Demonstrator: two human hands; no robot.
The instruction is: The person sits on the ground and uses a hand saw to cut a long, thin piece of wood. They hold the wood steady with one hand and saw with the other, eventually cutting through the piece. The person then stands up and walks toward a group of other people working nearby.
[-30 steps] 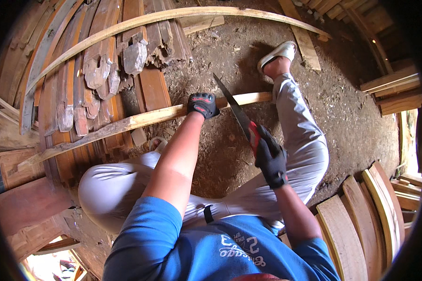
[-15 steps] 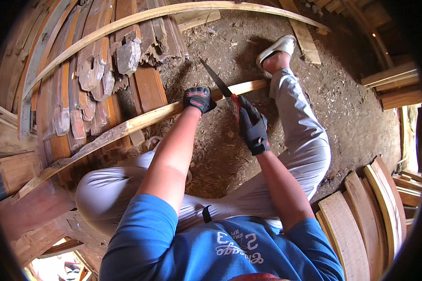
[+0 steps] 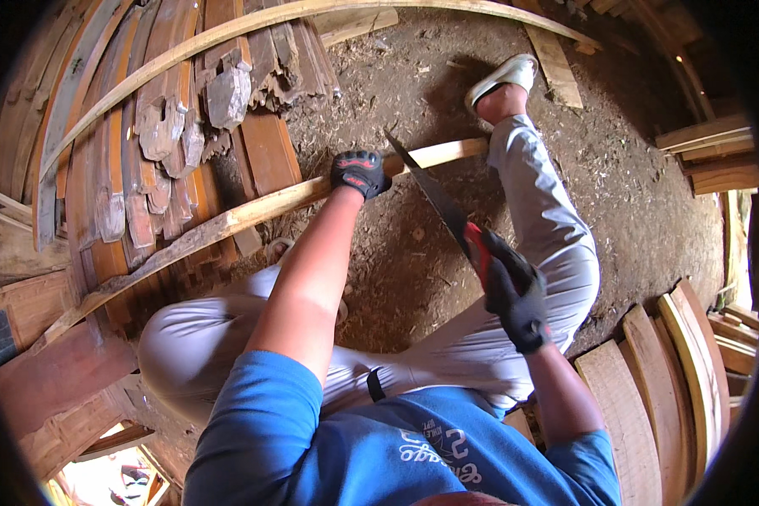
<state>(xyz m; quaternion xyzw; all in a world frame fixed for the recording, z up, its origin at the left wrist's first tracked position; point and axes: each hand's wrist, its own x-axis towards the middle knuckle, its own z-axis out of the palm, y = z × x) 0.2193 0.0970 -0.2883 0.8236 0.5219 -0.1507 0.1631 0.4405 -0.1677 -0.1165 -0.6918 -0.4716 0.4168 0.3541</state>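
A long, rough-edged wooden strip [image 3: 238, 218] runs from the lower left up toward my right shin. My left hand [image 3: 359, 174], in a black glove with red marks, is closed around it close to its far end. In my right hand [image 3: 511, 293], also gloved, is the red and black handle of a handsaw [image 3: 437, 199]. The saw's dark blade slants across the strip just right of my left hand, with its tip beyond the strip. Whether the teeth touch the wood I cannot make out.
Weathered boards [image 3: 160, 126] with broken ends are piled at the left, crossed by a long curved batten [image 3: 227, 46]. More planks [image 3: 624, 413] lean at the lower right, and beams [image 3: 712, 143] stick out at the right. Wood chips litter the dirt floor [image 3: 640, 194].
My right hand has drawn the saw back toward me and to the right, so more of the blade lies on my side of the strip. My left hand keeps its hold.
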